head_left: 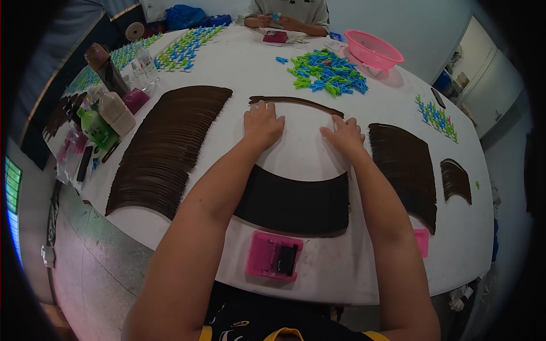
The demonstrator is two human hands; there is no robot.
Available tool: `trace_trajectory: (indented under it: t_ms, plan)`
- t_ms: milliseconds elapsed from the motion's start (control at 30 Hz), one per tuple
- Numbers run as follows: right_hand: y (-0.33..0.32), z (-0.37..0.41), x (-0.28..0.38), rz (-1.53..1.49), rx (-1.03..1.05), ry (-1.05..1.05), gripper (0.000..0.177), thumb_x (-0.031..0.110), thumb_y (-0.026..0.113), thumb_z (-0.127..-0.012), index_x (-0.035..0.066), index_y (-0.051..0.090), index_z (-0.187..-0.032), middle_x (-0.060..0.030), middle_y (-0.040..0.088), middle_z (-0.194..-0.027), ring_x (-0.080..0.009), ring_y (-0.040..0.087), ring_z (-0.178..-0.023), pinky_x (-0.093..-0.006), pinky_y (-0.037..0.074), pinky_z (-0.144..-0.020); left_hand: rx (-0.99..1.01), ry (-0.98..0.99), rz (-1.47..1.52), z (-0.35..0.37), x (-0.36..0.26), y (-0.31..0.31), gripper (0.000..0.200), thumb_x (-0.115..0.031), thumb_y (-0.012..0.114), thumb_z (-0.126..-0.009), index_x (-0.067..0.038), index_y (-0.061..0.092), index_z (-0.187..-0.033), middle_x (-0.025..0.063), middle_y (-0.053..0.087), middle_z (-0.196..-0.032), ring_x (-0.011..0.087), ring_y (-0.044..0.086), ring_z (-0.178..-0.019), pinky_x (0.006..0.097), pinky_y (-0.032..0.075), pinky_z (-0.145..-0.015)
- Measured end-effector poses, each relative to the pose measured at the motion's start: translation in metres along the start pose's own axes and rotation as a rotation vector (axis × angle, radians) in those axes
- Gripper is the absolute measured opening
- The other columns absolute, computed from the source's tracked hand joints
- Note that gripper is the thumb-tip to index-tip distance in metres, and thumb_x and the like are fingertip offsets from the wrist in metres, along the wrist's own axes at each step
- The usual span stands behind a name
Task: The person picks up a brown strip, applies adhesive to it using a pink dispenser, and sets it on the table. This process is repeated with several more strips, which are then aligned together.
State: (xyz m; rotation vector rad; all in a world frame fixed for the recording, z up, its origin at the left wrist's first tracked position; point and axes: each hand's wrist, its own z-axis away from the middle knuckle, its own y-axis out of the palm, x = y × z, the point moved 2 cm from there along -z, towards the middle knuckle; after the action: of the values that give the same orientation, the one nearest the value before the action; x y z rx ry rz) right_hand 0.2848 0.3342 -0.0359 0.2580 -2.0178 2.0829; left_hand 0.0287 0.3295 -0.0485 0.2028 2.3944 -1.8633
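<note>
A thin, dark brown curved strip (301,102) lies bowed across the white table in front of me. My left hand (263,124) reaches its near edge with the fingertips, thumb held apart. At the strip's right end, my right hand (347,136) touches with its fingers spread. Between my forearms is a wide black curved stack or sheet (296,202) with a brown lower edge. Long rows of similar brown strips lie to the left (165,142) and right (402,170), and a small group (456,181) sits farther right.
A pink box with a black part (274,256) stands near the front edge. Blue and green clips (330,71) are heaped beyond my hands, beside a pink basin (373,48). Bottles (98,126) crowd the left side. Another person (289,17) sits opposite, handling something small and blue.
</note>
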Motion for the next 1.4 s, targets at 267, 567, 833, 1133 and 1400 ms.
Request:
trace_trajectory:
  t_ms: [267,567,833,1133,1400]
  plan:
    - [0.000,0.000,0.000,0.011,0.006,0.002,0.077,0.064,0.065,-0.091,0.026,0.051,-0.156,-0.0208,0.048,-0.147,-0.0418,0.045,-0.139,-0.0579,0.036,-0.113,0.014,-0.031,0.000,-0.002,-0.001,0.000,0.054,-0.047,0.057,-0.101,-0.003,0.059,-0.134,0.0172,0.057,-0.131,0.0350,0.061,-0.118,0.0492,0.046,-0.099]
    - [-0.009,0.042,-0.022,-0.119,-0.030,-0.241,0.062,0.048,0.075,-0.089,0.014,0.064,-0.140,-0.0171,0.055,-0.139,-0.0377,0.052,-0.131,-0.0530,0.041,-0.109,-0.070,0.109,-0.024,0.003,-0.001,0.001,0.043,-0.041,0.059,-0.101,-0.003,0.065,-0.121,0.0165,0.064,-0.122,0.0366,0.063,-0.114,0.0508,0.048,-0.098]
    - [-0.049,0.230,-0.022,-0.352,-0.055,-0.742,0.029,0.016,0.084,-0.083,0.004,0.069,-0.105,-0.0136,0.064,-0.110,-0.0327,0.064,-0.101,-0.0405,0.055,-0.086,-0.027,0.254,0.018,0.019,-0.019,-0.017,0.030,-0.032,0.063,-0.099,-0.005,0.067,-0.111,0.0143,0.070,-0.112,0.0357,0.064,-0.112,0.0514,0.048,-0.096]
    - [-0.017,0.274,-0.043,-0.218,-0.365,-0.842,0.021,0.002,0.081,-0.077,0.006,0.070,-0.094,-0.0074,0.067,-0.096,-0.0285,0.063,-0.089,-0.0385,0.055,-0.079,-0.021,0.382,0.236,0.091,-0.032,-0.083,0.024,-0.026,0.068,-0.095,-0.005,0.072,-0.105,0.0152,0.074,-0.101,0.0369,0.069,-0.099,0.0509,0.054,-0.087]
    - [-0.011,0.278,-0.047,-0.128,-0.450,-0.928,0.012,-0.002,0.076,-0.079,0.003,0.067,-0.086,-0.0115,0.067,-0.095,-0.0323,0.065,-0.088,-0.0410,0.056,-0.077,-0.036,0.303,0.455,0.201,-0.004,-0.143,0.017,-0.019,0.069,-0.094,-0.004,0.073,-0.099,0.0157,0.074,-0.090,0.0382,0.069,-0.095,0.0486,0.055,-0.083]
